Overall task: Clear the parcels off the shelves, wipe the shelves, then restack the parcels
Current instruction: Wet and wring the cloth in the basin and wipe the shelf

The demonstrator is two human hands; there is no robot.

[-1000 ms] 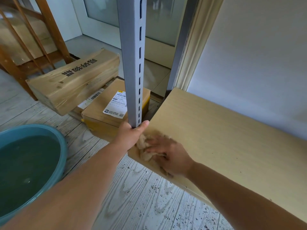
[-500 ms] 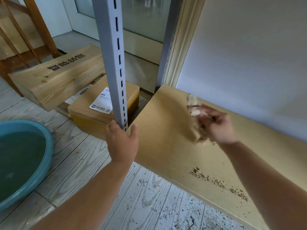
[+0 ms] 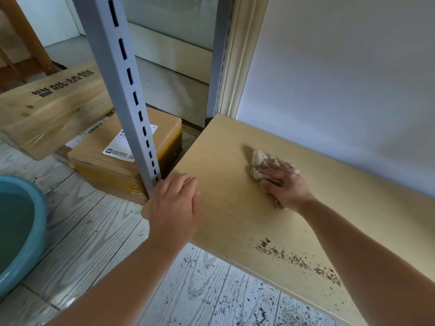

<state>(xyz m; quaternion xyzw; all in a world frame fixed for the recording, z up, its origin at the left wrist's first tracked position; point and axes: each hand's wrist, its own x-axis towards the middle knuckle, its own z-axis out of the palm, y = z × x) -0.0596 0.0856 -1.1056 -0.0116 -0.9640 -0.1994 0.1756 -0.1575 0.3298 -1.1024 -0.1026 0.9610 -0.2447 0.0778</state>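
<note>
- The shelf, a pale wood-grain board, ran from the centre of the view off to the right, set against a white wall.
- No parcels sat on the shelf; two lay on the floor to its left.
- The right hand pressed a crumpled beige cloth flat onto the shelf, towards its back.
- Its fingers lay nearly straight over the cloth, spread and pushing down rather than curled round it.
- A line of dark crumbs lay on the shelf near its front edge, to the right of and apart from the cloth.
- The left hand rested at the shelf's front left corner, at the foot of a grey slotted post.
- Its fingers curved over the corner, touching the post's base; whether they truly gripped the post could not be told.
- Just behind the post, a brown parcel with a white label sat on the floor.
- A longer parcel, printed with dark characters, leaned over the brown one at a tilt.
- A blue basin holding water stood on the floor at the far left.
- More dark specks were scattered on the grey plank floor below the shelf's front edge.
- A second grey post stood at the shelf's back left corner, beside a cream door frame.
</note>
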